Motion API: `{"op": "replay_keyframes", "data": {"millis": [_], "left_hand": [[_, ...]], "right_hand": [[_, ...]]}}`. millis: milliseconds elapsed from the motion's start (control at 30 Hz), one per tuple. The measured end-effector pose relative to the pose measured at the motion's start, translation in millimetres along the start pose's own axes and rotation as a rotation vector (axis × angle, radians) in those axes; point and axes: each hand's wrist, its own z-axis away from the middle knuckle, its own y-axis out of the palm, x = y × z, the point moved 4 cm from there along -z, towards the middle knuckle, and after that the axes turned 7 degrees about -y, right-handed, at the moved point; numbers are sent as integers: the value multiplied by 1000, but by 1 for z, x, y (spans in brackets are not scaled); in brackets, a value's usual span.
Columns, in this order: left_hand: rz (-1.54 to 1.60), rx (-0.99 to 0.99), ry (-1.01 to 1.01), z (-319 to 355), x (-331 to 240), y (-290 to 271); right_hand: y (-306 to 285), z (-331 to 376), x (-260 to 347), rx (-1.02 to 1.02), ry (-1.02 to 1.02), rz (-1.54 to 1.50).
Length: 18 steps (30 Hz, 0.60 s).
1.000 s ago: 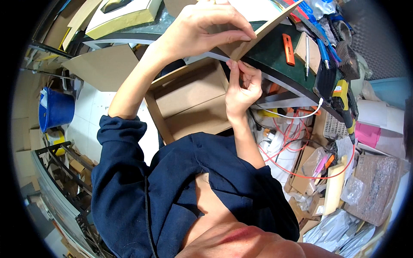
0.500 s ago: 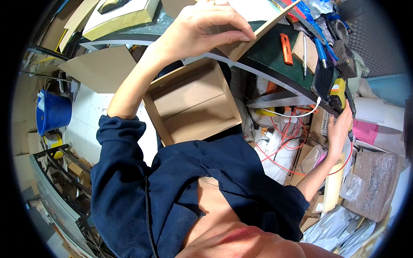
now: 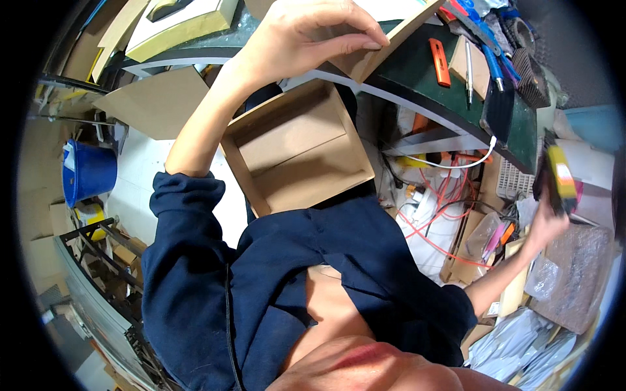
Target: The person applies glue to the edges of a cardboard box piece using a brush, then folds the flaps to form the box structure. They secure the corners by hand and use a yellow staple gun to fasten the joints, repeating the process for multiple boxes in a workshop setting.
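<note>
My left hand (image 3: 313,39) reaches over the bench edge, its thumb and fingers pinching the edge of a thin brown wooden piece (image 3: 398,42). Part of that piece is hidden behind the hand. At the far right, beyond the bench corner, my right hand (image 3: 548,225) is wrapped round a yellow-and-black nail gun (image 3: 559,171); both are smeared by motion. On my lap rests a shallow open brown box (image 3: 297,140), its hollow side facing up, apart from both hands.
The dark green bench (image 3: 417,85) carries an orange cutter (image 3: 439,62), a silver pen (image 3: 469,72), a black phone (image 3: 498,104) with a white cable, and scissors (image 3: 473,29). Red hose (image 3: 450,195) tangles below. A blue bucket (image 3: 91,173) stands left; a brown panel (image 3: 147,104) leans nearby.
My right hand has lifted the nail gun off the bench corner, moving it outward and toward me. My left hand still pinches the wooden piece, nearly unmoved. The view has shifted slightly.
</note>
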Motion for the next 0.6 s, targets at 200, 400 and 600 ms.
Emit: {"op": "replay_keyframes", "data": {"millis": [200,400,600], "left_hand": [[44,-9,-31,0,1,0],[-50,7,12,0,-2,-2],[-131,14,83,-7,-1,-2]], "right_hand": [[-59,62,31,-183,340,-618],[30,98,107,-72,165,-808],[119,82,165,115,15,-916]]}}
